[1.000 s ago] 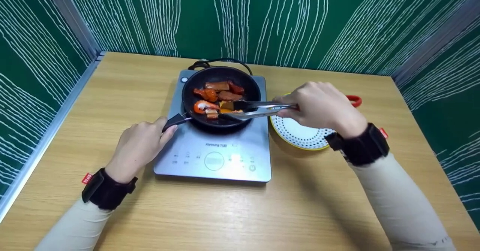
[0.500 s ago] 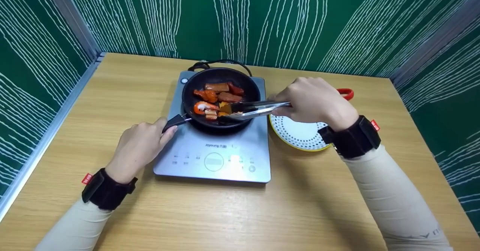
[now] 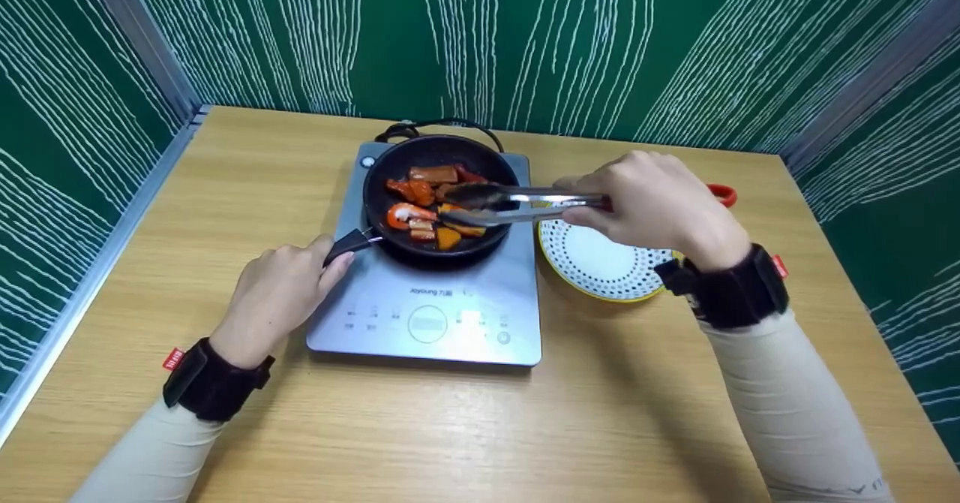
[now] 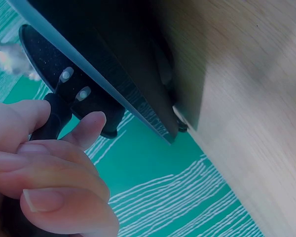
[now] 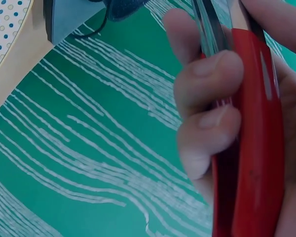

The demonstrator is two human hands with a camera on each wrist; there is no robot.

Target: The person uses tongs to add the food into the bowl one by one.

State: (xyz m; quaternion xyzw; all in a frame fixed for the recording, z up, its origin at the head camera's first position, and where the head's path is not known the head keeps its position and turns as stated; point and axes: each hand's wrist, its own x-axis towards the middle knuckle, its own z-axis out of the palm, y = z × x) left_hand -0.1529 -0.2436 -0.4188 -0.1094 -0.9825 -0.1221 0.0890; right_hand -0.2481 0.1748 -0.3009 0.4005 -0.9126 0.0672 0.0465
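Observation:
My left hand [image 3: 285,293] grips the black handle [image 3: 349,246] of a frying pan [image 3: 386,165]; in the left wrist view its fingers [image 4: 69,207] curl round that handle. In the pan lie a shrimp [image 3: 409,214], an orange chunk [image 3: 448,238] near the front and several reddish-brown pieces [image 3: 433,175]. With my right hand [image 3: 656,199] I hold metal tongs [image 3: 555,196] by their red handles [image 5: 256,133]. Their dark tips are spread slightly apart over the food on the pan's right side, hiding part of it.
The pan stands on a silver induction cooker [image 3: 427,285], with a black cord [image 3: 469,121] behind it. To the right, a dotted plate [image 3: 600,263] with a yellow rim sits partly under my right hand. Green walls [image 3: 570,52] enclose the wooden table [image 3: 420,435].
My right hand moves slightly left, then back right with the tongs. Their tips rise off the front food and spread wider, uncovering the orange chunk. My left hand keeps still.

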